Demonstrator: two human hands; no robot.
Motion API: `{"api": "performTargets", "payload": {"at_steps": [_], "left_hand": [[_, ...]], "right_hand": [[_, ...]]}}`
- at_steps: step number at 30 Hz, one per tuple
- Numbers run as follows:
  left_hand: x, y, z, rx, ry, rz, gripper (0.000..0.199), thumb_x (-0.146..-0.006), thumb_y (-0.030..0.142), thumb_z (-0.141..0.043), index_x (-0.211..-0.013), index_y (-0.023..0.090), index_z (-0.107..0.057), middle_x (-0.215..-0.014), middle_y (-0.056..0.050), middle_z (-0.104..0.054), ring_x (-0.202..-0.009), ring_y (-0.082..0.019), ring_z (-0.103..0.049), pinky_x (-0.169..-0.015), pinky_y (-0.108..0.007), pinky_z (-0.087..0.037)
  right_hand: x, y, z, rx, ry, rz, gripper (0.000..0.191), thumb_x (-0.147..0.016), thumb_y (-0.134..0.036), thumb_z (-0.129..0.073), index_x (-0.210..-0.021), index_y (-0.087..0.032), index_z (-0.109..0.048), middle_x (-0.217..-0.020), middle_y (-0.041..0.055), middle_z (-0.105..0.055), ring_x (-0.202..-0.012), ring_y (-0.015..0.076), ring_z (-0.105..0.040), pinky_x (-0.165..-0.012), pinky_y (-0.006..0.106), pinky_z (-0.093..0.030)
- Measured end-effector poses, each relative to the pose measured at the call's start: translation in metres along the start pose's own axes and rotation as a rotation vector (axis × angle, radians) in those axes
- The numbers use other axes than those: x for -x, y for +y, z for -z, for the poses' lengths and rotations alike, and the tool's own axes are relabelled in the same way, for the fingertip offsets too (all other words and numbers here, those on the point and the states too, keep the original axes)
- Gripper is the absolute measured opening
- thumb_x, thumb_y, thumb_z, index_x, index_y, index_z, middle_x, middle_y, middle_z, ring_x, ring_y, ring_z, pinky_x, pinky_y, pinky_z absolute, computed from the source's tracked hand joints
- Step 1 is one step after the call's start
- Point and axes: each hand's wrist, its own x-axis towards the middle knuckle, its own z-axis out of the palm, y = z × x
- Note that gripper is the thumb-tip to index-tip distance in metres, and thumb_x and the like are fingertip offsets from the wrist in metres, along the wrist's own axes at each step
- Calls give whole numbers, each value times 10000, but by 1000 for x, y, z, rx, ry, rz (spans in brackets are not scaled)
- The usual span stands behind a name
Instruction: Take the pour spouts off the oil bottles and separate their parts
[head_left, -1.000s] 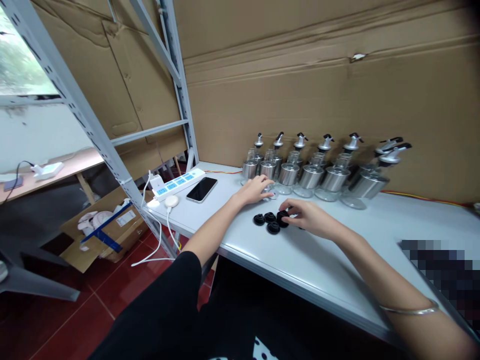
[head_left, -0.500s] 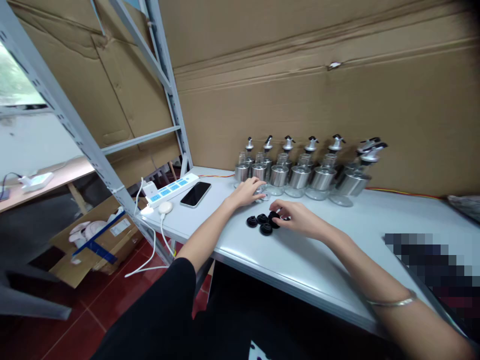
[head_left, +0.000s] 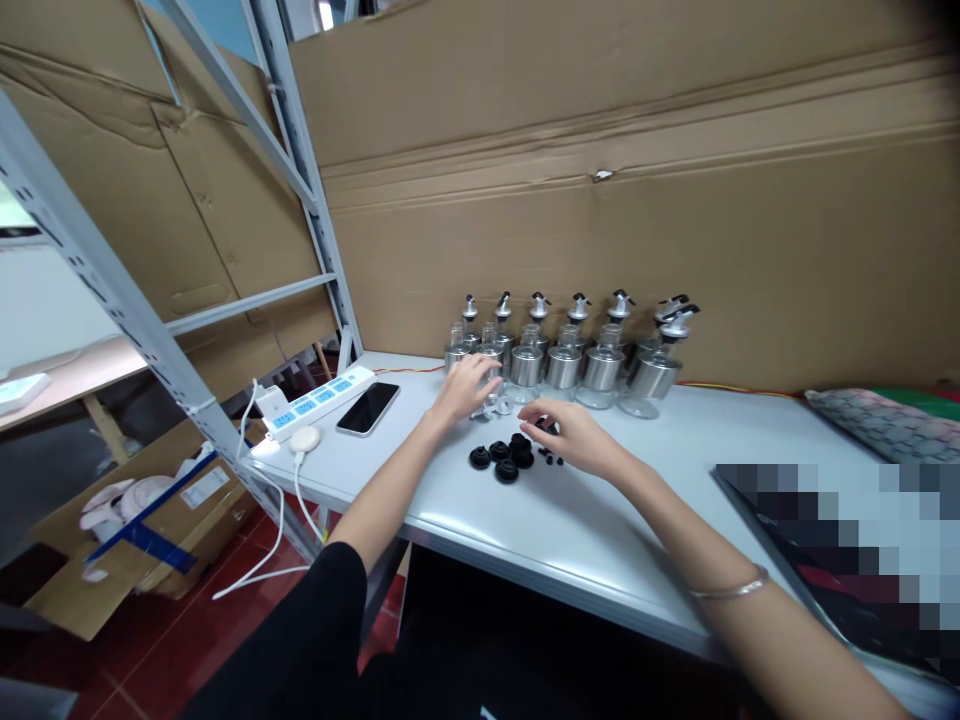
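Observation:
My left hand [head_left: 465, 388] is over the left part of the desk, fingers spread, beside small clear and silvery pieces [head_left: 495, 407] that it partly hides. Close to the front bottles, my right hand [head_left: 566, 434] hovers with curled fingers apart and nothing visible between them. Under and beside it lie tiny black parts [head_left: 550, 458]. A cluster of round black ribbed stoppers [head_left: 506, 470] rests on the desk between the hands. Glass bottles with steel sleeves [head_left: 563, 365] stand in rows behind, the rear ones topped with silver-and-black pourers [head_left: 540, 304].
A phone [head_left: 369, 408], a white power strip [head_left: 319, 402] and a round white charger [head_left: 304, 440] lie at the left. A metal shelf post [head_left: 300, 150] rises there. Cardboard [head_left: 637, 250] backs the desk [head_left: 450, 500]. A patterned pouch [head_left: 877, 415] and a pixelated dark object [head_left: 810, 550] are right.
My right hand has moved off the black stoppers, leaving one with the cluster, and is now over the tiny black parts. My left hand stays by the clear pieces. The view has shifted right.

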Motion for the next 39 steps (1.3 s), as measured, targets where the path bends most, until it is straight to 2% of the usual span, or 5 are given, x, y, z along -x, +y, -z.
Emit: {"api": "performTargets", "payload": {"at_steps": [7, 14, 25, 34, 39], "left_hand": [[-58, -15, 33, 123, 510, 233, 129, -866, 192, -489, -972, 165, -557, -1014, -75, -625, -996, -169, -537, -913, -301, -416], [-120, -45, 33, 65, 147, 546, 364, -788, 224, -568, -1136, 137, -510, -1141, -112, -622, -1089, -214, -552, -933, -321, -413], [-134, -42, 27, -145, -85, 685, 374, -785, 325, -580, -1126, 180, -531, -1211, -151, -596, -1156, -287, -545, -936, -402, -417], [-130, -51, 27, -127, -73, 667, 311, -785, 335, -572, -1069, 210, -557, -1189, -140, -606, -1150, -310, -541, -945, -476, -399], [-106, -39, 19, -66, 172, 541, 519, -781, 257, -542, -1271, 189, -386, -1343, -177, -455, -1272, -334, -389, -1003, -538, -327]], "right_hand": [[-1, 3, 8, 32, 184, 40, 147, -842, -253, -479, -832, -189, -612, -825, 55, -675, -733, 170, -614, -688, 300, -503], [1, 4, 11, 60, 229, 28, 151, -841, -246, -474, -820, -196, -615, -833, 52, -683, -761, 182, -627, -707, 309, -497], [-2, 19, 18, 119, 288, -157, 126, -802, -195, -481, -817, -192, -606, -827, 42, -688, -788, 189, -639, -742, 315, -474], [-2, 34, 31, 204, 666, -326, 192, -791, -244, -488, -939, -190, -597, -1053, 111, -634, -1039, 277, -545, -903, 441, -415], [10, 80, 48, 294, 862, -561, 522, -732, -283, -558, -1223, -156, -434, -1321, 200, -416, -1247, 337, -360, -988, 523, -325]]}}
